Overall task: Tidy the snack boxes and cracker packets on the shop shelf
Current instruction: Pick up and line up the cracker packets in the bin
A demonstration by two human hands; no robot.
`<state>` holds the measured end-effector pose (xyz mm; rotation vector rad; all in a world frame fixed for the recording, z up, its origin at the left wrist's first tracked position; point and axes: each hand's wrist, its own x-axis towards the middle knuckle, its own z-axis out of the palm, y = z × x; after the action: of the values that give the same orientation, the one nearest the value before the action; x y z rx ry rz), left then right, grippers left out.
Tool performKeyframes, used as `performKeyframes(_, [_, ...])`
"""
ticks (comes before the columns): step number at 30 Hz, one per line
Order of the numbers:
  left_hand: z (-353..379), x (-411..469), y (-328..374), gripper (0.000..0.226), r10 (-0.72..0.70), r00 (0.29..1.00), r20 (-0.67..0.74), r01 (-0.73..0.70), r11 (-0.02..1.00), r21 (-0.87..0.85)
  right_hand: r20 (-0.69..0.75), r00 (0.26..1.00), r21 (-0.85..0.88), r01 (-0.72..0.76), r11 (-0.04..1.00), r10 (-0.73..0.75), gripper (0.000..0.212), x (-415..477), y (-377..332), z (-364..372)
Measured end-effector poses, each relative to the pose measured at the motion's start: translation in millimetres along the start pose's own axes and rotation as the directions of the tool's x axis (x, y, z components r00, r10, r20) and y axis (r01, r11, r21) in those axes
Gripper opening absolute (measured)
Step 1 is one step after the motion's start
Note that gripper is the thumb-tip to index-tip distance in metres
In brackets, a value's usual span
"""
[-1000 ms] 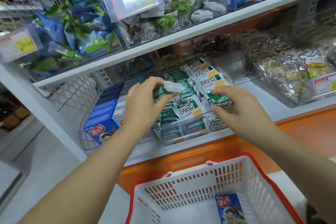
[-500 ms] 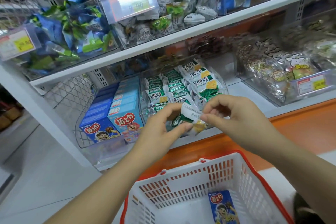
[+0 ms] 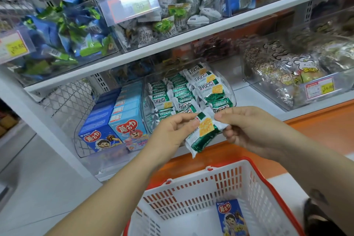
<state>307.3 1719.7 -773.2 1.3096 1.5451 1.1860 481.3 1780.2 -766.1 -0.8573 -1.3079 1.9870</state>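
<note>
Between the hands hangs a green-and-white cracker packet (image 3: 203,136), tilted, just in front of the shelf (image 3: 247,95) edge. The left hand (image 3: 172,130) pinches its upper left edge between thumb and fingers; the right hand (image 3: 249,128) pinches its upper right corner. Behind the hands, a clear bin (image 3: 146,92) holds rows of matching packets (image 3: 208,86). Left of the left hand stand two rows of blue snack boxes (image 3: 115,120). Below both hands sits a red-and-white basket (image 3: 254,184), with one blue box (image 3: 232,218) lying inside, on the right hand's side.
</note>
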Motion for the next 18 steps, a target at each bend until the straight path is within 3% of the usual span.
performKeyframes(4, [6, -1, 0, 0.038, -0.106, 0.994, 0.010, 0.105, 0.959, -0.264, -0.053, 0.998, 0.122, -0.011, 0.992, 0.018, 0.007, 1, -1, -1])
performKeyframes(8, [13, -9, -1, 0.031, -0.248, 0.967, 0.056, 0.231, 0.766, -0.599, -0.151, 0.987, 0.125, 0.082, 0.989, -0.062, 0.009, 3, 0, -4])
performKeyframes(10, [14, -12, -2, 0.030, -0.299, 0.953, 0.050, 0.259, 0.716, -0.648, -0.154, 0.985, 0.100, 0.094, 0.991, -0.078, 0.012, 4, 4, -3])
performKeyframes(13, [12, -14, -4, 0.025, -0.356, 0.934, 0.006, 0.283, 0.732, -0.620, -0.156, 0.986, 0.130, 0.084, 0.988, -0.064, 0.011, 4, 8, -1])
performKeyframes(18, [3, -15, -1, 0.031, -0.415, 0.910, 0.022, 0.337, 0.706, -0.623, -0.129, 0.985, 0.336, -0.062, 0.940, 0.111, 0.012, 7, 8, -3])
